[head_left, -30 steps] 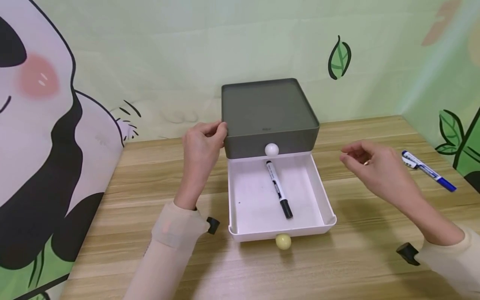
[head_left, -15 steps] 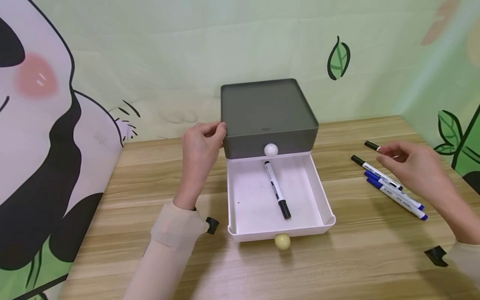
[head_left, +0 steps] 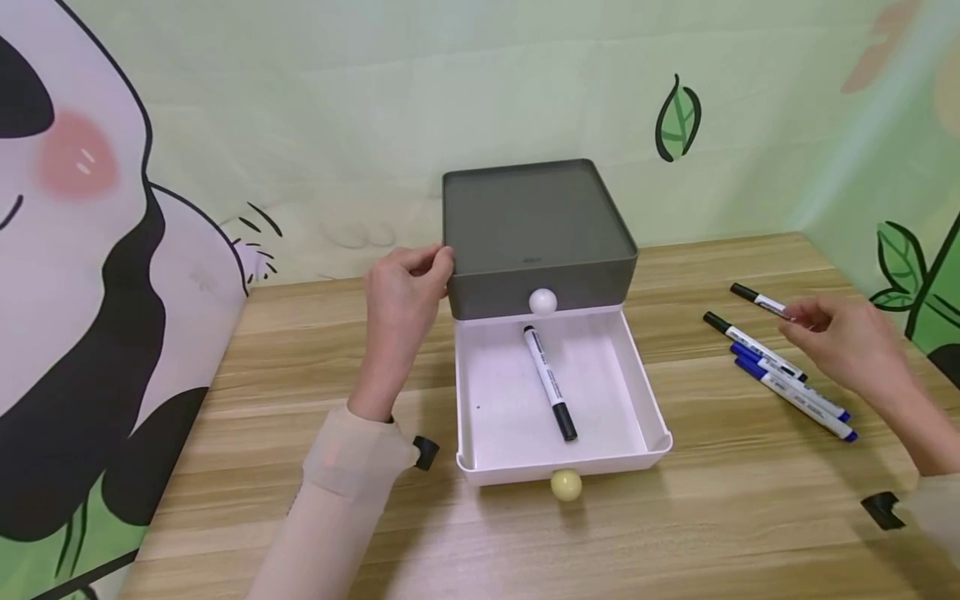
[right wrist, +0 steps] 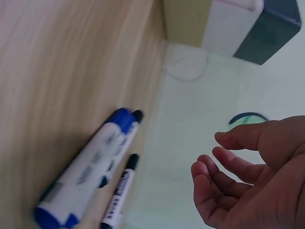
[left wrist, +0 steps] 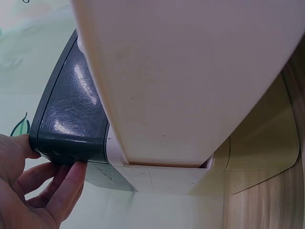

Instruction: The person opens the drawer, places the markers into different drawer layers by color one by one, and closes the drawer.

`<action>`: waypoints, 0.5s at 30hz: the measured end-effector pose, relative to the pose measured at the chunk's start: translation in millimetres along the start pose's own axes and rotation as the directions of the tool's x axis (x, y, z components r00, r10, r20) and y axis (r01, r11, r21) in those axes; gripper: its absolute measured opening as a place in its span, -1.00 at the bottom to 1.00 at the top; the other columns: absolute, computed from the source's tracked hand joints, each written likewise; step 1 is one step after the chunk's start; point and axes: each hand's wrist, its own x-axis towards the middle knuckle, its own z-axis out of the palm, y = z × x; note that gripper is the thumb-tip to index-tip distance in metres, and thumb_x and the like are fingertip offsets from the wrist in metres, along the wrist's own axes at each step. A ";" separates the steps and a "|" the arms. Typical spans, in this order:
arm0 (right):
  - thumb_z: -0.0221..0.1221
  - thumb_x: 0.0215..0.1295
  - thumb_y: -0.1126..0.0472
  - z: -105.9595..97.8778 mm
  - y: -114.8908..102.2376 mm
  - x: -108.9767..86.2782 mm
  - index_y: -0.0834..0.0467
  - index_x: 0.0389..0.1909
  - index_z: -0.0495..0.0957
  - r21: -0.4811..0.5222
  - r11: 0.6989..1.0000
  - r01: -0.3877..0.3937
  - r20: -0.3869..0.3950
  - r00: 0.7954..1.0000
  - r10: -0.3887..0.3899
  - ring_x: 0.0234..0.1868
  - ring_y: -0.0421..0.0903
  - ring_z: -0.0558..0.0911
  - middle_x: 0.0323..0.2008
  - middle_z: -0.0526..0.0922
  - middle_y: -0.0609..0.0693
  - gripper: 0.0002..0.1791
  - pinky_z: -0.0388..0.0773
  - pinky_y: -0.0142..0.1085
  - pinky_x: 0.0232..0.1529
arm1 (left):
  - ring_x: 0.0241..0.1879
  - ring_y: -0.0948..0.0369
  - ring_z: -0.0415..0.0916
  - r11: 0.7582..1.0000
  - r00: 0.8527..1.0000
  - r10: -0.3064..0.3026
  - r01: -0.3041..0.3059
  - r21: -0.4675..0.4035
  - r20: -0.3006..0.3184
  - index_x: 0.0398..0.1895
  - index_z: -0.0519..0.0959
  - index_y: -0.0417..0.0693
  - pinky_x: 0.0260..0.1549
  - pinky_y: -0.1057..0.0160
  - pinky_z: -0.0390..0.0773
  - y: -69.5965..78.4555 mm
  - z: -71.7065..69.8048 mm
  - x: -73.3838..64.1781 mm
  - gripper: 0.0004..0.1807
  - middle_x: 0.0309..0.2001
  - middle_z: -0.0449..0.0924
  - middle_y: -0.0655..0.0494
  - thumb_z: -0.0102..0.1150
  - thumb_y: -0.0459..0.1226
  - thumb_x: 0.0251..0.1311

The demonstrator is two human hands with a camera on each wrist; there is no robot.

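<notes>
My left hand (head_left: 405,292) pinches the front left corner of the dark grey top of a small drawer box (head_left: 540,217). In the left wrist view, the thumb lies on the upper edge and the fingers against the side of the corner. Below, a white drawer (head_left: 498,433) with a yellow knob (head_left: 566,485) stands pulled out; inside lies a black-capped marker (head_left: 550,383). My right hand (head_left: 847,342) hovers at the far end of another black-capped marker (head_left: 757,298). In the right wrist view its fingers are loosely bent, holding nothing, apart from the markers (right wrist: 86,176).
Near the right hand, another black-capped marker (head_left: 757,346) and blue-capped markers (head_left: 798,400) lie side by side on the wooden table (head_left: 697,533). A printed backdrop (head_left: 337,125) stands behind and to the sides. The grey drawer has a white knob (head_left: 543,302).
My right hand has moved right, from beside the drawer to over the markers, uncovering several of them. The marker in the drawer has rolled slightly left. My left hand stays put.
</notes>
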 end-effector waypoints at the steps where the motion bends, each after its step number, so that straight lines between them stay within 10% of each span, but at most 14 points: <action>1: 0.23 0.42 0.34 2.1 4.0 0.9 0.47 -0.15 0.60 0.000 1.000 0.002 0.007 1.000 -0.002 -0.42 0.08 0.58 -0.35 0.66 0.32 -0.79 0.38 -0.33 -0.58 | -0.49 0.14 0.69 1.000 1.000 -0.001 0.001 -0.001 0.000 -0.06 0.79 -0.21 -0.50 0.39 0.66 0.3 -0.1 0.0 -0.75 -0.25 0.73 -0.08 0.30 -0.25 0.33; 15: 0.17 0.45 0.29 17.5 39.8 10.4 0.55 0.01 0.53 0.015 0.997 -0.077 0.182 0.981 0.073 -0.38 0.04 0.50 -0.25 0.62 0.36 -0.65 0.40 -0.25 -0.50 | -0.48 0.14 0.70 1.000 1.000 0.000 0.000 -0.004 0.002 -0.07 0.80 -0.22 -0.49 0.38 0.66 0.2 -0.4 -0.5 -0.76 -0.24 0.73 -0.08 0.30 -0.26 0.33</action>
